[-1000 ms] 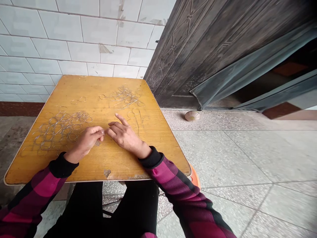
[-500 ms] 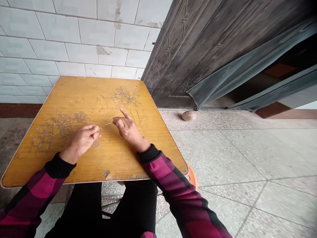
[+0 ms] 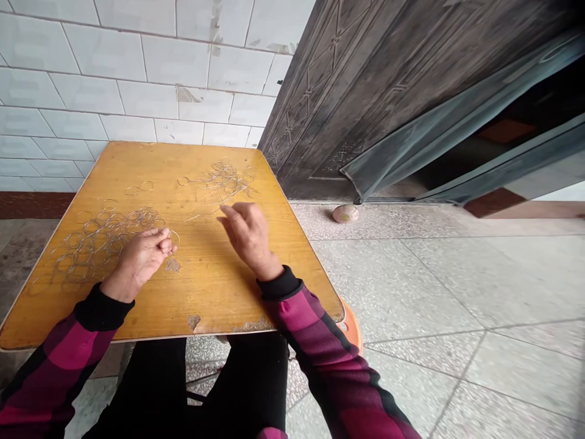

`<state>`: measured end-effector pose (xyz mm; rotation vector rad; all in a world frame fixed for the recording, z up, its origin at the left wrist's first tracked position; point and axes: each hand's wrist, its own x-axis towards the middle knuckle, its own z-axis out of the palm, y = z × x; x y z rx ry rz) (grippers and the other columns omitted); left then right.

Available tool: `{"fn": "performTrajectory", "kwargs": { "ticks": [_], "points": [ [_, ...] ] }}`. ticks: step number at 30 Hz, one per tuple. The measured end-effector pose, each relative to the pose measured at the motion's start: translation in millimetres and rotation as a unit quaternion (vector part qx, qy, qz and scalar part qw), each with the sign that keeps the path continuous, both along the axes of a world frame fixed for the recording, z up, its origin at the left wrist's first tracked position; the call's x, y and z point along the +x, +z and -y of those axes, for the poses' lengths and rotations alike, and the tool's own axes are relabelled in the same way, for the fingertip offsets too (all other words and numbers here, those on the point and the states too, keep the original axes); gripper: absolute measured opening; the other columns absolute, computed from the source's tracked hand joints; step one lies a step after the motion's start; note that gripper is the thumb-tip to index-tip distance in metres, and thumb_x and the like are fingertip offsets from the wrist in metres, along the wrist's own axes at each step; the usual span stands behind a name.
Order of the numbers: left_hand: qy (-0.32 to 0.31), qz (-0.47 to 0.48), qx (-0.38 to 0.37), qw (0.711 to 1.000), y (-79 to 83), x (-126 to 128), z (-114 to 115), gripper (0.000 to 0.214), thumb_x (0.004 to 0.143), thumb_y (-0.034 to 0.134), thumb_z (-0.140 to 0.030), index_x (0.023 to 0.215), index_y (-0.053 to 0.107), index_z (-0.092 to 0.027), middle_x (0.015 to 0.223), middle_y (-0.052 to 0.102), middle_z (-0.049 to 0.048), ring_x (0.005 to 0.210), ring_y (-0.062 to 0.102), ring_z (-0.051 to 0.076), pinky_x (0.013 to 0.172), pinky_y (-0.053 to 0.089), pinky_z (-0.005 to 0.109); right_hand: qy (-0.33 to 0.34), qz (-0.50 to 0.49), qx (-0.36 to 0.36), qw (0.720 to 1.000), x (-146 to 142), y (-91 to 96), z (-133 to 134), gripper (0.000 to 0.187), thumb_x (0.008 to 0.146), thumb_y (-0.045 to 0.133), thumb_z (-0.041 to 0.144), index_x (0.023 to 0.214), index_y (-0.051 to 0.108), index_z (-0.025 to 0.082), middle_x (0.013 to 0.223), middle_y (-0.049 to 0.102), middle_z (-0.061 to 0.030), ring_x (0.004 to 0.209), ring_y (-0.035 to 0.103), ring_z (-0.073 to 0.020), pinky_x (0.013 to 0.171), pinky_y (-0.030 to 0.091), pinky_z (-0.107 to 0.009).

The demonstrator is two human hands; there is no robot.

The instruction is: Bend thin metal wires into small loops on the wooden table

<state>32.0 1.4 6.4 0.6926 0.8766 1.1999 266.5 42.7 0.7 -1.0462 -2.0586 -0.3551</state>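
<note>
My left hand (image 3: 145, 255) is closed in a pinch above the table's left part. A curved piece of thin wire (image 3: 177, 236) sticks out from its fingertips. My right hand (image 3: 249, 235) is raised over the middle of the table, thumb and fingers drawn together. A thin straight wire (image 3: 194, 217) shows just left of its fingertips and seems to run into them; the grip itself is smeared. Beside and behind my left hand spreads a pile of bent wire loops (image 3: 98, 241). Beyond my right hand lies a smaller heap of wire pieces (image 3: 223, 178).
A wooden-topped table (image 3: 210, 286) with chipped patches stands before me against a white tiled wall (image 3: 119, 55). One double-looped wire (image 3: 139, 188) lies apart near the back left. On the floor at right are a roundish object (image 3: 345, 213) and an orange stool edge (image 3: 351, 326). A dark door (image 3: 338, 91) stands behind.
My hands have drawn apart: the left moved slightly left, the right moved right and its index finger curled in. The wire that stretched between them no longer links both hands.
</note>
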Motion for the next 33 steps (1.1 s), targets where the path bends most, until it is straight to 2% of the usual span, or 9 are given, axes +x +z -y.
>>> {"fn": "performTrajectory", "kwargs": {
  "ticks": [3, 8, 12, 16, 22, 26, 29, 31, 33],
  "points": [
    [-0.015, -0.004, 0.005, 1.000, -2.8, 4.4, 2.3, 0.024, 0.071, 0.070, -0.017, 0.057, 0.051, -0.016, 0.051, 0.044, -0.0046, 0.050, 0.042, 0.007, 0.062, 0.042, 0.026, 0.021, 0.056, 0.001, 0.998, -11.2, -5.6, 2.6, 0.024, 0.097, 0.045, 0.022, 0.116, 0.059, 0.018, 0.101, 0.059, -0.0111, 0.089, 0.051, -0.0197, 0.075, 0.043, -0.033],
    [-0.021, -0.014, 0.012, 1.000, -1.2, 9.8, 6.2, 0.023, 0.069, 0.072, -0.016, 0.057, 0.053, -0.014, 0.053, 0.045, -0.0042, 0.050, 0.043, 0.006, 0.062, 0.042, 0.023, 0.011, 0.117, 0.014, 0.993, -11.9, -9.3, -3.3, 0.022, 0.097, 0.043, 0.016, 0.102, 0.065, 0.017, 0.094, 0.064, -0.0085, 0.084, 0.050, -0.0191, 0.069, 0.041, -0.030],
    [-0.010, -0.005, -0.006, 1.000, 0.1, 11.2, 5.5, 0.022, 0.072, 0.068, -0.012, 0.057, 0.052, -0.014, 0.050, 0.044, -0.0047, 0.047, 0.042, 0.006, 0.061, 0.042, 0.023, 0.001, 0.135, -0.001, 0.991, -11.6, -8.3, -4.9, 0.025, 0.098, 0.040, 0.015, 0.095, 0.065, 0.016, 0.090, 0.064, -0.0089, 0.082, 0.049, -0.0199, 0.068, 0.039, -0.031],
    [-0.018, 0.012, -0.029, 0.999, -1.7, 10.9, 3.6, 0.026, 0.077, 0.063, -0.012, 0.055, 0.051, -0.014, 0.046, 0.042, -0.0050, 0.044, 0.040, 0.006, 0.060, 0.042, 0.023, 0.031, 0.131, -0.010, 0.991, -11.5, -7.8, -7.4, 0.027, 0.097, 0.037, 0.012, 0.096, 0.063, 0.015, 0.092, 0.064, -0.0095, 0.083, 0.049, -0.0200, 0.071, 0.040, -0.031],
    [-0.015, 0.028, -0.034, 0.999, -1.8, 9.6, 3.2, 0.031, 0.082, 0.057, -0.009, 0.052, 0.049, -0.015, 0.044, 0.041, -0.0042, 0.044, 0.039, 0.007, 0.062, 0.044, 0.023, 0.004, 0.079, -0.047, 0.996, -9.0, -14.8, -16.1, 0.024, 0.097, 0.039, 0.014, 0.091, 0.062, 0.015, 0.089, 0.062, -0.0101, 0.080, 0.051, -0.0187, 0.069, 0.039, -0.029],
    [0.021, 0.043, -0.039, 0.998, 2.7, 2.2, 1.3, 0.034, 0.085, 0.050, -0.006, 0.053, 0.049, -0.015, 0.044, 0.041, -0.0037, 0.044, 0.040, 0.008, 0.064, 0.046, 0.025, -0.093, 0.005, -0.073, 0.993, 9.8, -20.9, -30.4, 0.024, 0.096, 0.041, 0.019, 0.083, 0.062, 0.014, 0.077, 0.059, -0.0079, 0.067, 0.049, -0.0157, 0.061, 0.036, -0.027],
    [0.030, 0.044, -0.041, 0.998, 4.0, -2.3, 0.0, 0.033, 0.085, 0.050, -0.006, 0.053, 0.049, -0.015, 0.044, 0.041, -0.0036, 0.046, 0.041, 0.008, 0.063, 0.046, 0.025, -0.167, -0.056, -0.072, 0.982, 24.9, -18.2, -36.5, 0.023, 0.094, 0.045, 0.023, 0.081, 0.062, 0.015, 0.076, 0.060, -0.0069, 0.063, 0.050, -0.0147, 0.057, 0.036, -0.026],
    [0.011, 0.038, -0.041, 0.998, 3.0, -2.7, -0.1, 0.030, 0.083, 0.053, -0.008, 0.054, 0.050, -0.015, 0.046, 0.042, -0.0037, 0.046, 0.042, 0.008, 0.062, 0.045, 0.025, -0.168, -0.089, -0.062, 0.980, 26.5, -12.3, -33.2, 0.023, 0.094, 0.045, 0.025, 0.083, 0.063, 0.016, 0.078, 0.062, -0.0067, 0.066, 0.053, -0.0154, 0.058, 0.039, -0.026],
    [-0.016, 0.024, -0.040, 0.999, 1.1, -1.5, 0.3, 0.025, 0.080, 0.057, -0.009, 0.056, 0.053, -0.014, 0.047, 0.043, -0.0043, 0.046, 0.041, 0.007, 0.061, 0.046, 0.025, -0.113, -0.110, -0.057, 0.986, 19.7, -5.2, -23.7, 0.023, 0.095, 0.046, 0.028, 0.087, 0.065, 0.017, 0.083, 0.063, -0.0075, 0.072, 0.057, -0.0167, 0.064, 0.044, -0.028]
  ]
}}
